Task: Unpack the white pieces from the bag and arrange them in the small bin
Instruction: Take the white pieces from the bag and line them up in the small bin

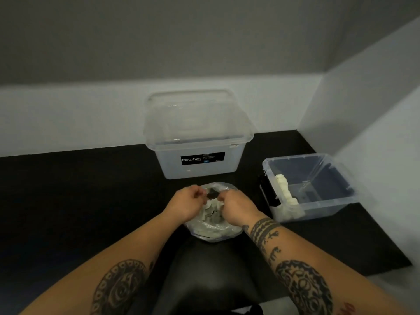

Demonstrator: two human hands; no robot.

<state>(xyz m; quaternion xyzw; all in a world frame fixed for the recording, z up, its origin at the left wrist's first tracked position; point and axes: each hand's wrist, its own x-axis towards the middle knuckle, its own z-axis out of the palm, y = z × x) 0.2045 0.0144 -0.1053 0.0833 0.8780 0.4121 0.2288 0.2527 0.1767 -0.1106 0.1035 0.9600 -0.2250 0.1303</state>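
A clear plastic bag (213, 230) lies on the black table in front of me, with white pieces (211, 206) showing inside it. My left hand (187, 203) pinches the bag's top edge on the left. My right hand (236, 209) pinches the edge on the right, and the mouth gapes between them. The small clear bin (329, 201) stands to the right of the bag. A row of white pieces (285, 190) is lined up along its left wall.
A large clear lidded box (197, 137) labelled Megabox stands behind the bag against the white back wall. A white side wall (375, 123) runs close to the bin on the right. The black tabletop (79, 201) stretches to the left.
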